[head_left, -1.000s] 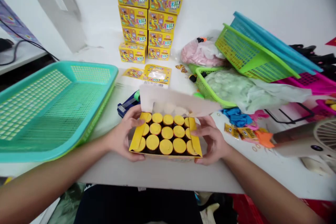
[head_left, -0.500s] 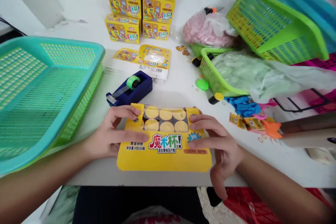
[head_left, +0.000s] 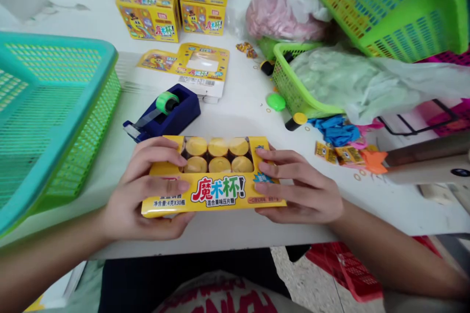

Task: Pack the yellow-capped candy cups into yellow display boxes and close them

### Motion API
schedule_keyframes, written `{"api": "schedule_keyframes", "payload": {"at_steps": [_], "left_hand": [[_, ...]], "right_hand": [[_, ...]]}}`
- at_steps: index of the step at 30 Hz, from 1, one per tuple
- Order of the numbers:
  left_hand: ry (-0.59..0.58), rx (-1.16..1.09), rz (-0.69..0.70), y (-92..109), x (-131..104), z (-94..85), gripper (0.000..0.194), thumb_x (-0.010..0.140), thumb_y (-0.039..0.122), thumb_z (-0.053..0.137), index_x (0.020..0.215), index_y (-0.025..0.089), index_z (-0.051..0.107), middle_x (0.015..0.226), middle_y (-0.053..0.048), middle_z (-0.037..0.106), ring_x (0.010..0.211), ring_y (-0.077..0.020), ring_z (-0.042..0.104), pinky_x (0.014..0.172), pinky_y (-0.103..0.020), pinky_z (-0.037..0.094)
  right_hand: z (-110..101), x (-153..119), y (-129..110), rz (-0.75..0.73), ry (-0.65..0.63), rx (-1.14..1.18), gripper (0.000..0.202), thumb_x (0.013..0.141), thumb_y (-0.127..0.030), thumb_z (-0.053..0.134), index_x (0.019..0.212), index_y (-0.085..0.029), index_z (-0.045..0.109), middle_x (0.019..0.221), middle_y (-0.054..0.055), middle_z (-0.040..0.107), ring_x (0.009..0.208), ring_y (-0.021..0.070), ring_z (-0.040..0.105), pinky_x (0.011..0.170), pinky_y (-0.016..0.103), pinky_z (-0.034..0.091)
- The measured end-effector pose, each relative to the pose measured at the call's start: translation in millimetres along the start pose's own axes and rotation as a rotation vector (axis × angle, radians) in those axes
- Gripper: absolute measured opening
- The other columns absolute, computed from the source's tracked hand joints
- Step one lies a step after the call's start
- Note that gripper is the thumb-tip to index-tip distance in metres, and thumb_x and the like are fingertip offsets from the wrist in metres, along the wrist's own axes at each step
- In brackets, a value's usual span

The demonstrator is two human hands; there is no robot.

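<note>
A yellow candy box [head_left: 220, 194] with colourful lettering is between my hands, near the table's front edge. Through its top window show several round yellow caps [head_left: 219, 165]. My left hand [head_left: 147, 190] grips the box's left end, fingers on top and thumb low at the front edge. At the right end my right hand [head_left: 299, 188] holds it, its fingers spread over the top and front. Just behind the box stands a dark blue tape dispenser [head_left: 179, 115] with a green roll of tape. The box's underside is hidden.
A teal-and-green basket [head_left: 106, 102] stands at the left. Stacked yellow boxes [head_left: 150, 17] and a flattened carton [head_left: 172, 61] lie farther back. On the right are a small green basket [head_left: 293, 85] holding plastic bags, a tilted green basket [head_left: 389, 5], and a black-and-yellow bottle [head_left: 295, 121].
The box's front flap, spread flat toward me before, is now folded down out of sight. My left thumb has moved to the front edge. The view has shifted, bringing surroundings higher in frame.
</note>
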State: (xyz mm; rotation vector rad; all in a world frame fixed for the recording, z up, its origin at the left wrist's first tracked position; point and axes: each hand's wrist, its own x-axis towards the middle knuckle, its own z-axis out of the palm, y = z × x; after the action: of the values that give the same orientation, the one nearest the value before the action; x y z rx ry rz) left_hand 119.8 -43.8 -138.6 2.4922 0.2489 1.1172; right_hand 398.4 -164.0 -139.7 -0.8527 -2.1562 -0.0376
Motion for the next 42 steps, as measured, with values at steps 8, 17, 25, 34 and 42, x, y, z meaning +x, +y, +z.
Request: {"api": "schedule_keyframes", "payload": {"at_steps": [8, 17, 25, 34, 42], "left_hand": [[0.008, -0.063, -0.052, 4, 2, -2.3, 0.02, 0.078, 0.029, 0.064, 0.096, 0.026, 0.054, 0.108, -0.004, 0.05, 0.112, -0.0269, 0.051, 0.095, -0.054, 0.048], [-0.001, -0.118, -0.093, 12, 5, -3.1, 0.026, 0.075, 0.021, 0.068, 0.097, 0.025, 0.054, 0.108, -0.007, 0.051, 0.108, -0.029, 0.051, 0.094, -0.063, 0.044], [0.04, -0.122, -0.135, 18, 4, 0.8, 0.029, 0.072, 0.018, 0.067, 0.095, 0.027, 0.053, 0.106, -0.007, 0.052, 0.107, -0.0282, 0.052, 0.095, -0.063, 0.045], [0.068, -0.102, -0.148, 23, 5, 1.9, 0.03, 0.071, 0.015, 0.068, 0.094, 0.026, 0.054, 0.101, -0.007, 0.055, 0.105, -0.0285, 0.054, 0.095, -0.064, 0.043], [0.08, -0.065, -0.122, 22, 3, 2.5, 0.026, 0.073, 0.02, 0.067, 0.095, 0.028, 0.054, 0.099, -0.005, 0.055, 0.099, -0.0255, 0.056, 0.094, -0.062, 0.046]], "right_hand": [[1, 1, -3, 0.084, 0.065, 0.175, 0.052, 0.083, -0.016, 0.07, 0.133, -0.016, 0.057, 0.103, 0.01, 0.06, 0.119, 0.0311, 0.059, 0.101, 0.053, 0.054], [0, 1, -3, 0.139, 0.06, 0.27, 0.052, 0.083, -0.015, 0.068, 0.134, -0.02, 0.058, 0.107, 0.01, 0.059, 0.123, 0.0299, 0.056, 0.107, 0.05, 0.048], [0, 2, -1, 0.129, 0.051, 0.285, 0.051, 0.085, -0.015, 0.066, 0.134, -0.021, 0.057, 0.109, 0.01, 0.06, 0.124, 0.0296, 0.056, 0.107, 0.05, 0.048], [-5, 4, 1, 0.096, 0.025, 0.293, 0.053, 0.083, -0.011, 0.067, 0.134, -0.017, 0.057, 0.109, 0.011, 0.06, 0.125, 0.031, 0.054, 0.106, 0.05, 0.048], [-3, 5, -2, 0.106, 0.049, 0.287, 0.05, 0.084, -0.01, 0.064, 0.134, -0.016, 0.057, 0.105, 0.011, 0.063, 0.119, 0.0265, 0.059, 0.098, 0.043, 0.055]]}}
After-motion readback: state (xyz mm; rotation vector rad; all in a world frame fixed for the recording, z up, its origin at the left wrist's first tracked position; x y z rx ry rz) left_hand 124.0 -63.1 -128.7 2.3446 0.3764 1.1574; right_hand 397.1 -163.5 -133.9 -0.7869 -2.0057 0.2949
